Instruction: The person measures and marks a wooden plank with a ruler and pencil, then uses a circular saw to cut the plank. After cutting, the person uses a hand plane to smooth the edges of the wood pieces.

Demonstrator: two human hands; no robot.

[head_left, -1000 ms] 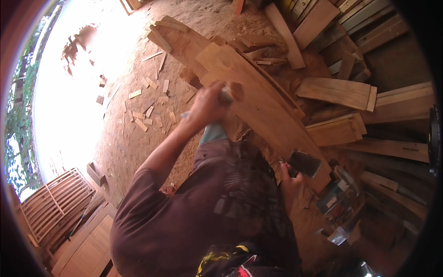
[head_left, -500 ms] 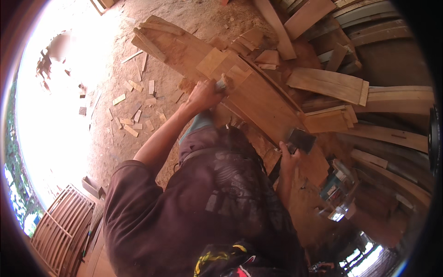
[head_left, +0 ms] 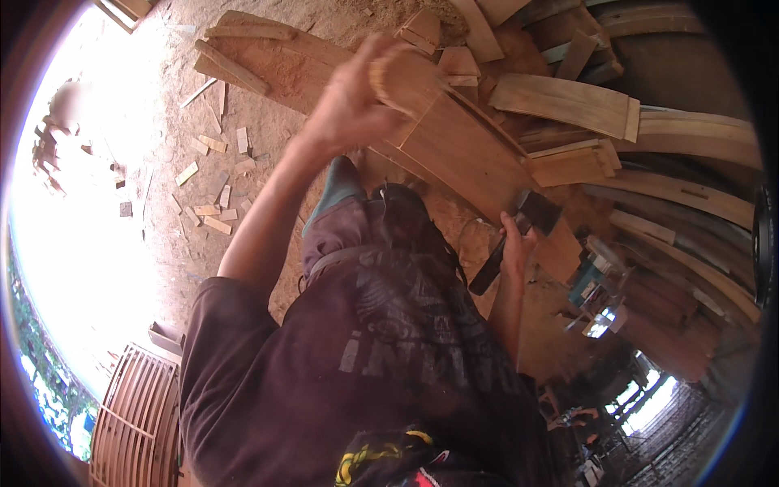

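My left hand (head_left: 353,101), smeared by motion, is over the far half of a long wooden plank (head_left: 479,170). A blurred tan, curved-edged wooden-looking piece (head_left: 380,81) shows between its thumb and fingers; I cannot make out whether they grip it. My right hand (head_left: 518,247) is closed around the black handle of a tool with a dark, square, flat head (head_left: 540,213). That head is over the near right part of the plank, its handle pointing down toward my body. Sawdust covers the plank's far end, where two narrow wood strips (head_left: 235,67) lie.
Boards and curved wooden parts (head_left: 560,101) are piled to the right. A teal-bodied power tool (head_left: 588,280) is at the lower right. Small wood offcuts (head_left: 213,144) litter the dusty ground at left. A slatted wooden frame (head_left: 134,414) stands lower left.
My left hand has lifted and moved farther out along the plank, its fingers spreading. The right hand still holds the tool, now with more of its handle showing. The whole view has shifted slightly.
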